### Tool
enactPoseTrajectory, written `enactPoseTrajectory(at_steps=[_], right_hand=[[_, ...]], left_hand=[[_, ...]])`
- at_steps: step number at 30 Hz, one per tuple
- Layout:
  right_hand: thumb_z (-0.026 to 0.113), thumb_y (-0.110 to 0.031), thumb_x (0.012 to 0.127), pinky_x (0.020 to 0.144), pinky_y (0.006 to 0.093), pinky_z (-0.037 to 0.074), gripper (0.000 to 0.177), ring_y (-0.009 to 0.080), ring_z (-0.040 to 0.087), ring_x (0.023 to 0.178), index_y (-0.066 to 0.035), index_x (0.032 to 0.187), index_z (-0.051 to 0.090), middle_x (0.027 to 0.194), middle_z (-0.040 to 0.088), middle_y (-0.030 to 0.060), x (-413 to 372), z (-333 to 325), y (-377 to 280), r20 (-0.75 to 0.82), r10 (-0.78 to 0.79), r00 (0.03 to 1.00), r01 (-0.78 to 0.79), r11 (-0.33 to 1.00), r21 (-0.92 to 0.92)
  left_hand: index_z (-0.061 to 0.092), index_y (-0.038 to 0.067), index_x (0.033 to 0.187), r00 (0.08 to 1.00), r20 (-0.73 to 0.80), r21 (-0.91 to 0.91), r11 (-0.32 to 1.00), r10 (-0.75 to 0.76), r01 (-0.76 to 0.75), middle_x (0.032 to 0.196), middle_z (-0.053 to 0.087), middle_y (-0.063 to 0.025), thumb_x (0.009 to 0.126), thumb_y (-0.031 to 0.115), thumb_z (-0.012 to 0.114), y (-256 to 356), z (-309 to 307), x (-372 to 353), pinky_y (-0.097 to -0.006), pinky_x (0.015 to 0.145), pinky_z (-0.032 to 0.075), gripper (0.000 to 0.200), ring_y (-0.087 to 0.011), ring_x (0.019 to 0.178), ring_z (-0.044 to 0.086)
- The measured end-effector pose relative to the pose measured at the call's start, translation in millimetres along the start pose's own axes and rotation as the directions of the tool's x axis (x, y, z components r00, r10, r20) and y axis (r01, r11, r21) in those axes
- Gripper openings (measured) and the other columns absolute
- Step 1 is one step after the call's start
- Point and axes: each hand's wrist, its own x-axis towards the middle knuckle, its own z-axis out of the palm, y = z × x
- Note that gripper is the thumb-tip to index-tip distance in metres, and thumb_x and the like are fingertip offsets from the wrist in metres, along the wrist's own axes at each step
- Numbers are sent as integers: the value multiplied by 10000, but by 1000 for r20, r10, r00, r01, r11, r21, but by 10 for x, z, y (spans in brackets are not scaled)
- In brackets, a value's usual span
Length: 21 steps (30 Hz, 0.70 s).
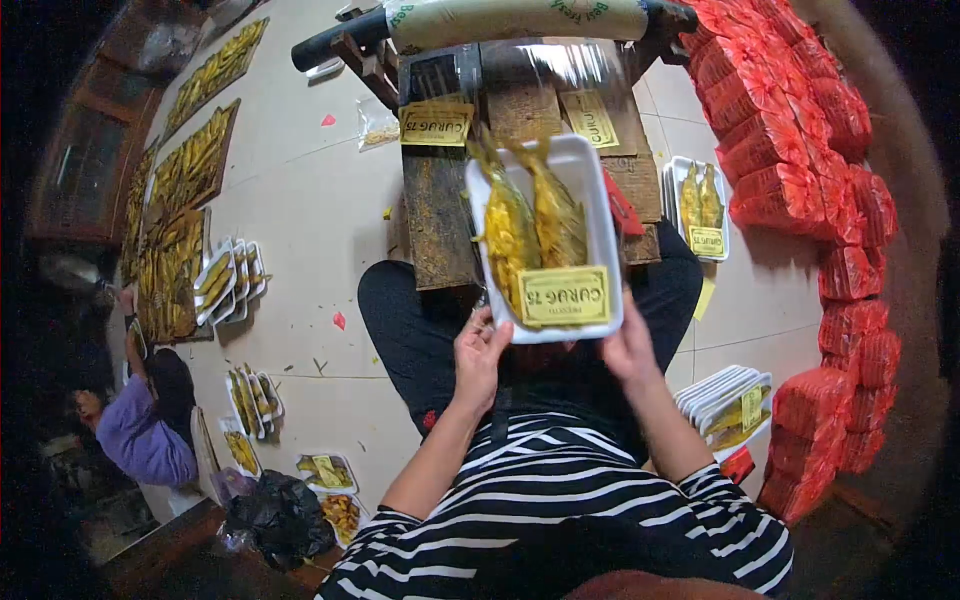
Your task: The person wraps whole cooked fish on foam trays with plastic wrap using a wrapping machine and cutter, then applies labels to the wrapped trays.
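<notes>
Between my hands is a white foam tray (607, 240) with two yellow fish (510, 225) lying side by side. A yellow paper label (567, 297) covers the near end of the fish. My left hand (480, 358) grips the tray's near left corner, thumb over the rim. On the near right corner is my right hand (628, 345), slightly blurred, with its fingers partly hidden by the tray. Beyond the tray stands a worn wooden bench (432, 215) carrying two more yellow labels. A roll of clear film (515, 22) is mounted across its far end.
Red-wrapped bundles (780, 130) are piled along the right. Packed fish trays (697, 205) and a tray stack (725, 400) stand on the floor there. To the left are boards of fish (195, 165), a black plastic bag (275, 515) and a person in a purple top (148, 435).
</notes>
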Motion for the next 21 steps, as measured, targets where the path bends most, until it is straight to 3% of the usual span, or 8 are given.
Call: enactPoseTrajectory(at_steps=[1, 6, 8, 11, 14, 16, 19, 21], right_hand=[[425, -228, 907, 851, 362, 458, 291, 208, 567, 952, -98, 1160, 488, 1111, 560, 70, -140, 277, 222, -211, -13, 977, 6, 999, -35], [433, -352, 897, 949, 397, 359, 396, 222, 463, 1104, -57, 1154, 492, 1146, 539, 95, -357, 514, 295, 164, 62, 985, -87, 985, 147], [478, -289, 897, 867, 347, 454, 367, 202, 542, 1018, -1, 1126, 490, 1114, 555, 109, -356, 560, 308, -62, -74, 995, 44, 920, -389], [469, -176, 903, 810, 314, 512, 296, 197, 584, 945, 47, 1097, 472, 1059, 571, 138, -503, 675, 75, -60, -77, 995, 39, 877, -478], [475, -173, 900, 805, 324, 517, 300, 209, 586, 942, 47, 1104, 468, 1061, 571, 146, -580, 427, 198, -63, -35, 997, 6, 911, -413], [477, -191, 898, 807, 345, 517, 333, 220, 577, 966, 28, 1146, 443, 1092, 558, 138, -578, 207, 353, -3, 83, 997, -81, 971, -224], [481, -208, 899, 798, 344, 519, 305, 185, 585, 869, 15, 1106, 476, 1014, 572, 108, -569, 77, 535, -3, 150, 989, -147, 966, -213], [490, -209, 897, 779, 321, 508, 283, 168, 573, 852, 9, 1076, 498, 984, 570, 92, -415, -438, 598, -94, 63, 994, -109, 748, -654]], left_hand=[[529, -38, 1084, 1000, -6, 20, 999, 29, -29, 950, 602, -59, 828, 108, 596, -16, 31, -58, -218, 766, 428, 302, -84, 840, 544], [597, -87, 987, 978, -93, 576, 812, 186, -100, 897, 633, -84, 820, 109, 604, 134, -13, -101, -220, 677, 445, 257, -76, 773, 547], [601, -88, 981, 974, -103, 621, 778, 201, -95, 916, 633, -93, 843, 124, 576, 170, 8, -97, -214, 700, 439, 254, -81, 796, 550], [611, -33, 961, 978, -172, 111, 989, 114, -96, 856, 632, -92, 905, 225, 482, 77, -279, 2, -218, 715, 442, 293, -123, 749, 573], [573, -13, 927, 976, -215, -57, 998, -27, 15, 747, 591, -35, 901, 161, 475, -134, -572, 48, -218, 650, 438, 202, -108, 649, 536], [513, -11, 1006, 968, -226, 283, 943, -111, 174, 818, 580, -43, 863, 82, 491, -230, -416, 68, -223, 670, 437, 172, -122, 707, 542], [420, 53, 1215, 970, -53, 191, 951, -238, 244, 1145, 508, -84, 863, 103, 485, -580, -260, -203, -309, 863, 404, 362, -171, 1020, 491], [384, 52, 1265, 896, 95, -199, 874, -433, 443, 1218, 469, -81, 880, 181, 491, -551, -216, -187, -326, 904, 384, 419, -174, 1080, 465]])
